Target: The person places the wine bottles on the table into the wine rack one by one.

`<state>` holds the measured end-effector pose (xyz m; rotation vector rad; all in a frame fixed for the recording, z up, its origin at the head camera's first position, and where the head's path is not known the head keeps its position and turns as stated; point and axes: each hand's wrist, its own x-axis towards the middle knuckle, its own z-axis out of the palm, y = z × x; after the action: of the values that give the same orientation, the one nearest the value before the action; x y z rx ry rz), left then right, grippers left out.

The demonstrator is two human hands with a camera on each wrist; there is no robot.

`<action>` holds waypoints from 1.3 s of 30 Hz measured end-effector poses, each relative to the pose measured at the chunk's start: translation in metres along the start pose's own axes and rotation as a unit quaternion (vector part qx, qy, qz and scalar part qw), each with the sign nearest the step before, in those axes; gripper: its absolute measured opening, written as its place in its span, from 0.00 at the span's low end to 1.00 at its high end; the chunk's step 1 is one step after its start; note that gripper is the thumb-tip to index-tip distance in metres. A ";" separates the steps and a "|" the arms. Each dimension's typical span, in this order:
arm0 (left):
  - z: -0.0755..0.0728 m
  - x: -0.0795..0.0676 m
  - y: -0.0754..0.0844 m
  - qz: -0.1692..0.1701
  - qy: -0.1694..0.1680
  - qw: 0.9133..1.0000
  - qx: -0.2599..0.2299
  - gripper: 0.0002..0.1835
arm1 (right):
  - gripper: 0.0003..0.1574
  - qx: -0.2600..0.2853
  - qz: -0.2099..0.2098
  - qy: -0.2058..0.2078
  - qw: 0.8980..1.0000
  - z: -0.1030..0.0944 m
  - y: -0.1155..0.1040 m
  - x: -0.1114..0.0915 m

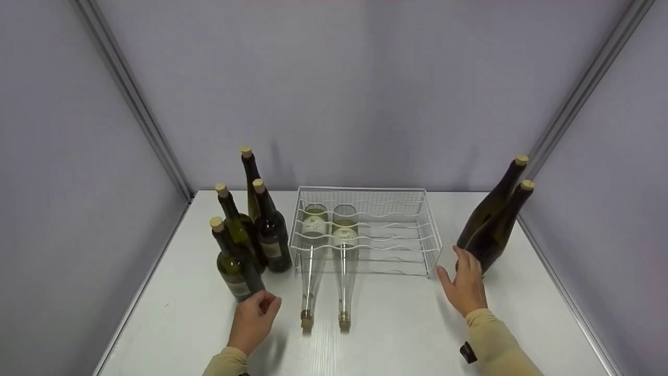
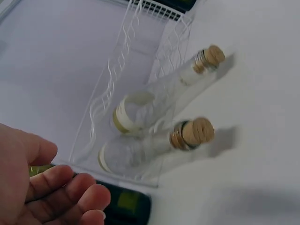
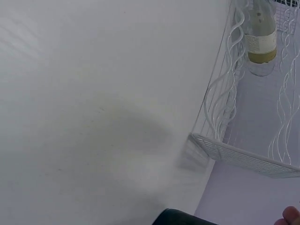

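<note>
My left hand point(image 1: 253, 318) is loosely curled around nothing, just in front of the nearest dark green corked bottle point(image 1: 232, 263) on the left. In the left wrist view its fingers point(image 2: 77, 190) overlap a dark bottle point(image 2: 129, 204). On the right, my right hand point(image 1: 466, 284) has its thumb and fingers spread, fingertips close to two dark corked bottles point(image 1: 496, 237). Only a bit of its fingers point(image 3: 290, 215) shows in the right wrist view. Two clear corked bottles point(image 1: 345, 237) with pale labels lie side by side in a white wire rack point(image 1: 434, 235), necks toward me.
Several dark corked bottles point(image 1: 271, 230) stand grouped left of the rack, the two others right of it. The white tabletop point(image 1: 386, 324) runs between grey panel walls point(image 1: 334, 94). The rack stands near the back wall, its right-hand part without bottles.
</note>
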<state>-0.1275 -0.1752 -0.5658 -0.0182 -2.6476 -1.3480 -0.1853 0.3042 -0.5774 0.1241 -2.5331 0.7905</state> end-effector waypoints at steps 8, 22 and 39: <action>-0.012 -0.001 -0.043 -0.110 -0.073 0.988 0.082 0.20 | 0.45 0.019 0.110 -0.109 0.988 -0.001 0.009 -0.010; 0.004 0.021 -0.087 -0.122 0.060 0.990 -0.039 0.61 | 0.26 -0.003 0.113 -0.152 0.982 0.017 0.006 -0.018; 0.021 0.039 -0.099 -0.117 0.122 0.980 -0.106 0.55 | 0.23 0.011 0.111 -0.173 0.979 0.025 0.005 -0.019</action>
<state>-0.1779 -0.2198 -0.6507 0.4177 -2.3498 -1.5838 -0.1802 0.2936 -0.6067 -0.0184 -2.9034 0.9539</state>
